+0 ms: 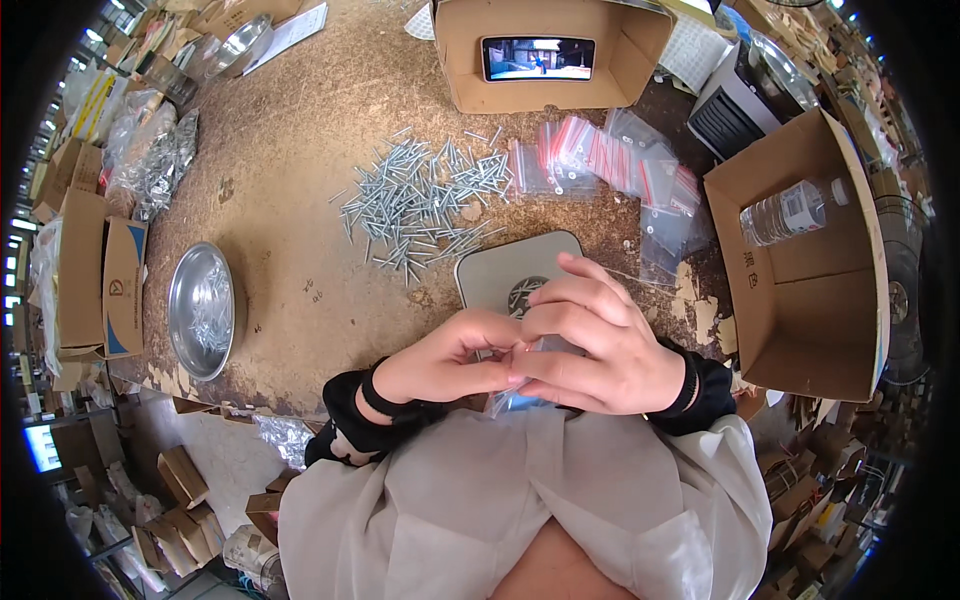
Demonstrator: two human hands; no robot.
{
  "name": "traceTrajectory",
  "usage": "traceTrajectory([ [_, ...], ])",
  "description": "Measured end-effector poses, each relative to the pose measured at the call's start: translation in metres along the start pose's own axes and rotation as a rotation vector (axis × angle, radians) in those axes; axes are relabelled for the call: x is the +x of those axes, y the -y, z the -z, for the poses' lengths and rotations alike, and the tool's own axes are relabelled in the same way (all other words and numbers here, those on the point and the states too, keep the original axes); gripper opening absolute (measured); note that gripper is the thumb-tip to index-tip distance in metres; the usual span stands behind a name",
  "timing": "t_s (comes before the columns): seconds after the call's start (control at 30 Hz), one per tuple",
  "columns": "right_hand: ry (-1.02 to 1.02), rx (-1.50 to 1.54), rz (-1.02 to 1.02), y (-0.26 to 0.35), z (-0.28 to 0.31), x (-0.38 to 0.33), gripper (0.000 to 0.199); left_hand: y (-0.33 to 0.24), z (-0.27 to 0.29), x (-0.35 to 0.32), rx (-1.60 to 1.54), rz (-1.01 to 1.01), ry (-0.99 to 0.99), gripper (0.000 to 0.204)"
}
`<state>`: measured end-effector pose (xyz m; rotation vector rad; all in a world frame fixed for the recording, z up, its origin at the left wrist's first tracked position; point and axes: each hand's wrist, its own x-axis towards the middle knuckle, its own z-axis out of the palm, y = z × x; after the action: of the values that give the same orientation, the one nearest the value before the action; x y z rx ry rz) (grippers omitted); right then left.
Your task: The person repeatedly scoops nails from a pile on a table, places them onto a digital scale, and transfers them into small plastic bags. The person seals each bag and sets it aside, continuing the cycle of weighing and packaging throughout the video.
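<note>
Close to my body, both hands meet over a small clear plastic bag (497, 404), which is mostly hidden by the fingers. My left hand (450, 358) pinches it from the left with thumb and forefinger. From the other side, my right hand (605, 345) grips the same bag, its fingers bent over the top. Just beyond the fingers lies a flat grey plate with rounded corners (488, 272), bearing a few screws (522, 294) in a round, dark spot partly covered by my right hand. A loose heap of silver screws (415, 200) spreads farther out on the worn table.
Red-edged clear zip bags (610, 160) fan out right of the heap. A metal bowl (235, 315) with clear packets stands left. An open cardboard box (810, 310) holds a plastic bottle (785, 215) at right. A phone (538, 72) leans inside another box (460, 60) at the back.
</note>
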<state>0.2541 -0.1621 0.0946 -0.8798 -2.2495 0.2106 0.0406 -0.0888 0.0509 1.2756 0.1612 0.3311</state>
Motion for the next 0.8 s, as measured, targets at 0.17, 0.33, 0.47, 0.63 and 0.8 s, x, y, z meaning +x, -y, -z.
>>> traceTrajectory([
  [0.17, 0.029, 0.039, 0.027, 0.002, 0.003, 0.0, 0.017, -0.007, -0.003, 0.0, -0.093, 0.102, -0.043, 0.012],
  [0.33, 0.117, 0.217, 0.059, 0.003, 0.001, -0.003, 0.008, -0.001, 0.005, -0.002, -0.161, 0.172, -0.164, 0.018],
  [0.47, 0.094, 0.18, 0.035, 0.001, 0.0, 0.002, 0.009, 0.001, -0.016, 0.0, -0.239, -0.132, -0.165, 0.059],
  [0.63, 0.103, 0.279, -0.009, -0.005, 0.0, 0.001, 0.039, -0.011, -0.016, -0.011, -0.213, 0.093, -0.158, 0.073],
  [0.8, 0.188, 0.325, -0.262, -0.045, -0.009, -0.018, 0.087, 0.005, 0.001, 0.001, 0.325, -0.183, -0.486, 0.031],
])
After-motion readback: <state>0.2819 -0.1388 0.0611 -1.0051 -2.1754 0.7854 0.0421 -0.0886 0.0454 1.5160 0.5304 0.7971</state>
